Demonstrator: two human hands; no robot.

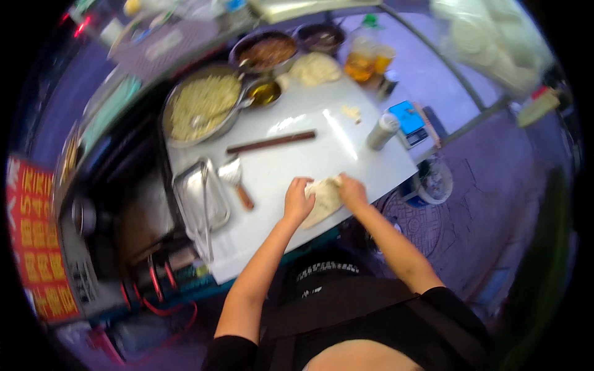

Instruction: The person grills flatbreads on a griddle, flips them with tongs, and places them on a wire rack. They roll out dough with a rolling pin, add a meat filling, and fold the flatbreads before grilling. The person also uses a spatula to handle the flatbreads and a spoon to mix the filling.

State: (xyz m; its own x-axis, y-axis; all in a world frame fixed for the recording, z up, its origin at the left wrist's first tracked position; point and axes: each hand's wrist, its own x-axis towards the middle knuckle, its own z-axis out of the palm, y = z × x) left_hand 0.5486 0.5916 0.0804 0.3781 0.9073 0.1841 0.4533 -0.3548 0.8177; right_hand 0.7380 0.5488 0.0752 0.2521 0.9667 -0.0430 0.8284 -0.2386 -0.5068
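Observation:
A flattened sheet of pale dough (323,200), with darker flecks in it, lies at the near edge of the white worktop (274,181). My right hand (353,192) pinches its far right edge between thumb and fingers. At the left edge of the dough is my left hand (298,200), fingers curled and thumb apart from them; whether it grips the dough is too blurred to tell. Beyond both hands lies a dark wooden rolling pin (271,142). A scraper with a wooden handle (243,197) rests to the left of my left hand.
Left stands a metal tray (204,199) with tongs (205,222). Behind are a bowl of pale shreds (204,106), a bowl of brown filling (267,52), an oil bowl (264,94) and a dough pile (315,69). Right are a shaker (383,132), a scale (410,123) and a bucket (436,183).

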